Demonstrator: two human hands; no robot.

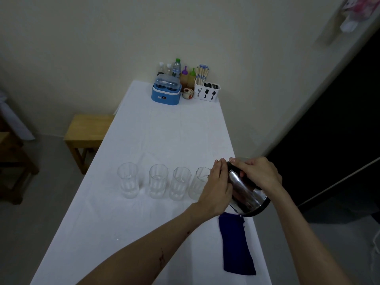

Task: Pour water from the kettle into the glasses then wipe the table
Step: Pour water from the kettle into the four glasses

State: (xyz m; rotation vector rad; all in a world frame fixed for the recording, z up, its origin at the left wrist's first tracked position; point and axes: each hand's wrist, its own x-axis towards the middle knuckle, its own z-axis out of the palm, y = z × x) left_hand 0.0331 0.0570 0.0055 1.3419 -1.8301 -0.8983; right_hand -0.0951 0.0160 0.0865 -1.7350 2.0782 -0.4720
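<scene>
Several clear glasses stand in a row across the white table (144,233); the leftmost glass (128,180) and the rightmost glass (200,182) mark its ends. A shiny steel kettle (245,195) is tilted to the left, its top near the rightmost glass. My right hand (258,172) grips the kettle from above at its black top. My left hand (218,187) lies flat against the kettle's left side and hides the spout. A dark blue cloth (236,245) lies on the table just below the kettle.
At the far end stand a blue box-shaped appliance (166,91), several bottles (176,68), a small jar (187,93) and a white cutlery holder (206,92). A wooden stool (86,130) sits left of the table. The right table edge runs close beside the kettle.
</scene>
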